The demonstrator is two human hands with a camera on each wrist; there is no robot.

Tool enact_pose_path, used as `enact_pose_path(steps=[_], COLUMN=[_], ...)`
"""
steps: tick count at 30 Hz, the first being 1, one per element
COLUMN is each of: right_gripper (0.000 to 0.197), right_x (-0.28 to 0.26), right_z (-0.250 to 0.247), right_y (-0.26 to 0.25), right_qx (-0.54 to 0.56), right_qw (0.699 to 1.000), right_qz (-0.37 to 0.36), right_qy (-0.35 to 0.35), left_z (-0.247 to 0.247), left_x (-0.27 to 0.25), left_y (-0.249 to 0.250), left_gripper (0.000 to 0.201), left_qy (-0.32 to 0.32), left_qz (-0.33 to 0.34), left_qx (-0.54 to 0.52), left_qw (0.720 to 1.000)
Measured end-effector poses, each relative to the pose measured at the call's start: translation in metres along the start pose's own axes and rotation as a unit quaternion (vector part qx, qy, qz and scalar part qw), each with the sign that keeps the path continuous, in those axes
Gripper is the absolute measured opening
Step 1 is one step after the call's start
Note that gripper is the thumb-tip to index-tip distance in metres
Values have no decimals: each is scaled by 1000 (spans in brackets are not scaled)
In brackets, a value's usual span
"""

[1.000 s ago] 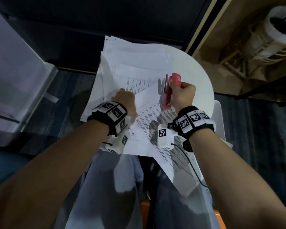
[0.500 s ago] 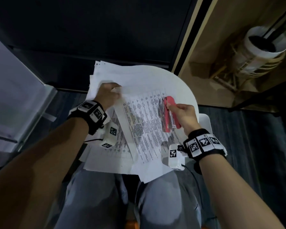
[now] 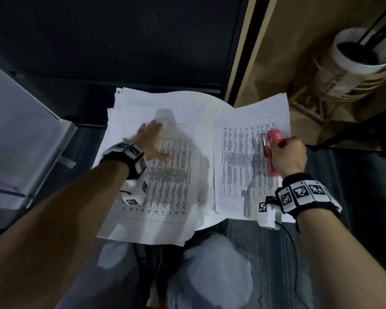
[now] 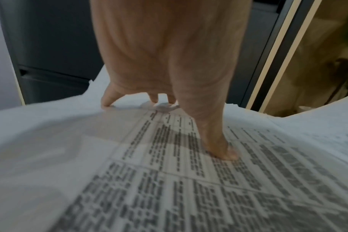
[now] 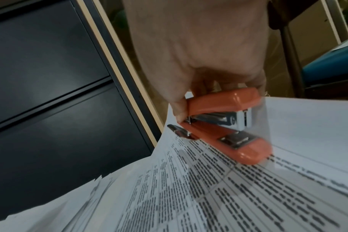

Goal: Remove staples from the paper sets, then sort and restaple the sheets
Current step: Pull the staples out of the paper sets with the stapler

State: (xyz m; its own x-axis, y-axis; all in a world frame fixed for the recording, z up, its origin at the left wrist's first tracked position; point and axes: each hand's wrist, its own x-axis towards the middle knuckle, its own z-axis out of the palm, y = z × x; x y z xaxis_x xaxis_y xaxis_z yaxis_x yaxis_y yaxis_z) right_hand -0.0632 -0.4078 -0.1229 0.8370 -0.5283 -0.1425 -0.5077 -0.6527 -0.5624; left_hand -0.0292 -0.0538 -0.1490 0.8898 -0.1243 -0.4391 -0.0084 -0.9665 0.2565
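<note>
On the round white tabletop (image 3: 206, 101) two groups of printed sheets lay side by side: a thicker pile (image 3: 165, 179) on the left and a separate set (image 3: 243, 161) on the right, its far corner hanging over the edge. It looked to me as a sorting step, with the sheets divided so that each group could be fastened on its own.

The left hand (image 3: 148, 141) lay flat on the pile, fingers (image 4: 218, 146) straight and spread, holding nothing. I judged it pressed the loose paper so it would not slide. The right hand (image 3: 288, 156) was closed around a red stapler (image 3: 274, 139), which it held just above the right set, near its outer edge. The mouth of the stapler stood a little apart, with no paper between, so it seemed ready for use.

Behind the tabletop stood a dark cabinet (image 3: 120, 41).
</note>
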Motion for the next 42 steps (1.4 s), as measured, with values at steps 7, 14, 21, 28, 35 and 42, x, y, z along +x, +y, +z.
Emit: enact_pose_path(steps=[7, 14, 21, 28, 35, 42], right_gripper=[29, 31, 39, 27, 26, 21], right_x=[12, -6, -33, -64, -109, -129], right_z=[2, 29, 42, 74, 88, 96], right_y=[-8, -26, -52, -87, -129, -130], right_qx=[44, 38, -55, 103, 129, 134], right_qw=[997, 996, 995, 986, 970, 964], right_qz=[15, -2, -63, -44, -95, -86], right_qy=[-64, -84, -45, -125, -184, -211], left_z=[-19, -22, -26, -26, -25, -30], left_x=[0, -3, -17, -24, -46, -63], left_y=[-17, -36, -53, -67, -48, -49], left_gripper=[112, 86, 40, 23, 26, 12], left_qy=[40, 90, 200, 201, 148, 63], left_qz=[-77, -70, -54, -150, -73, -40], left_qx=[21, -30, -96, -438, -326, -525], left_qw=[996, 993, 974, 863, 931, 848])
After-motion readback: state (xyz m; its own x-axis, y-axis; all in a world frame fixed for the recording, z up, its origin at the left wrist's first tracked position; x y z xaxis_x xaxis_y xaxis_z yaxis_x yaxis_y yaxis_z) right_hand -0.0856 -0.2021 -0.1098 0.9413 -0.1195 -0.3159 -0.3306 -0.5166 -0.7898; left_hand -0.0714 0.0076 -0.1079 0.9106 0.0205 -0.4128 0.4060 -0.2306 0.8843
